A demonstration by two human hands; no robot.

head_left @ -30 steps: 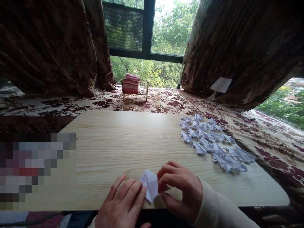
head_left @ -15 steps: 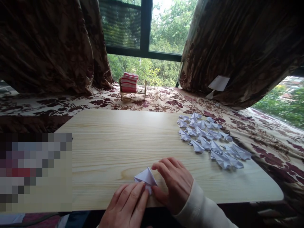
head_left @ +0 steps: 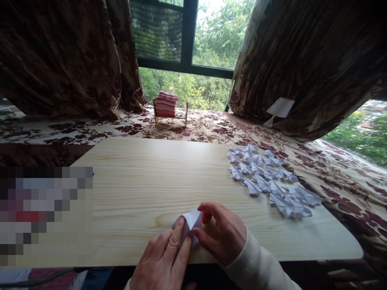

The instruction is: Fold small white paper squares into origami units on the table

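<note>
A small folded piece of white paper point(head_left: 191, 220) lies near the front edge of the table, partly hidden by my fingers. My left hand point(head_left: 165, 253) holds it down from the left, the fingertips pressed on the paper. From the right, my right hand point(head_left: 225, 231), in a cream sleeve, has its bent fingers at the paper's upper right corner. The thumb of that hand rests against the paper's lower right side. To the right, several folded white paper pieces point(head_left: 263, 171) lie in a loose cluster.
The pale wood-grain table point(head_left: 136, 181) has a blurred-out patch point(head_left: 45, 217) over its left side. Beyond it, on a floral cloth point(head_left: 205, 125), stand a little rack point(head_left: 186, 114) with folded striped cloths point(head_left: 166, 104) and a white lamp point(head_left: 281, 107). Curtains point(head_left: 60, 56) flank the window.
My right fingers have come onto the paper's upper corner, and a flap there now stands differently. My left fingertips have slid farther up over the paper. The view has shifted slightly.
</note>
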